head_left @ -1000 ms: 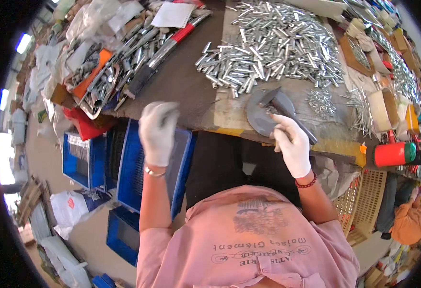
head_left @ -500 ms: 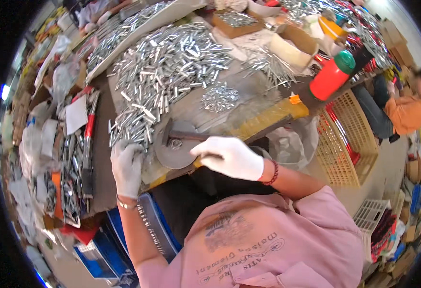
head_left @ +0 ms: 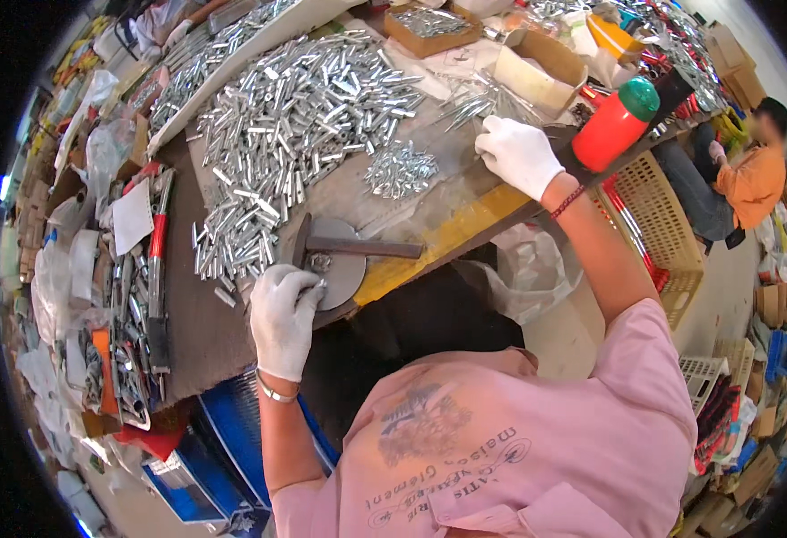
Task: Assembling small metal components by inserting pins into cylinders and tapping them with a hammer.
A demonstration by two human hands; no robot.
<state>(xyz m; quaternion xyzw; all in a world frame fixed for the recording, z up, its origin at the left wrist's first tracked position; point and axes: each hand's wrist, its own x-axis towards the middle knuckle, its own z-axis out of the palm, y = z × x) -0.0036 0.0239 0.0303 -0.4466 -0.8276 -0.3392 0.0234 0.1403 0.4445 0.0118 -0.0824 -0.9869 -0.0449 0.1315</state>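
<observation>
My white-gloved left hand (head_left: 283,323) is closed in a pinch at the near rim of a round grey metal plate (head_left: 344,285). A small shiny metal piece (head_left: 322,283) shows at its fingertips. Across the plate lies a hammer (head_left: 367,247), touched by neither hand. My right hand (head_left: 521,159), also gloved, reaches to the bench's right part with fingers curled together. Just beyond its fingertips is a bunch of thin metal pins (head_left: 472,106); what the fingers hold, if anything, is hidden. Left of that hand sits a small heap of little metal parts (head_left: 400,170).
A big pile of metal sleeves (head_left: 308,117) covers the bench's left half. Toward the right stand an open carton (head_left: 541,72) and a red flask with a green lid (head_left: 616,125). A cream plastic crate (head_left: 653,211) is below the bench edge. Someone in orange (head_left: 752,184) sits farther right.
My right hand has left the hammer and moved far right to the pins. The hammer now lies on the plate. My left hand has shifted right, to the plate's rim.
</observation>
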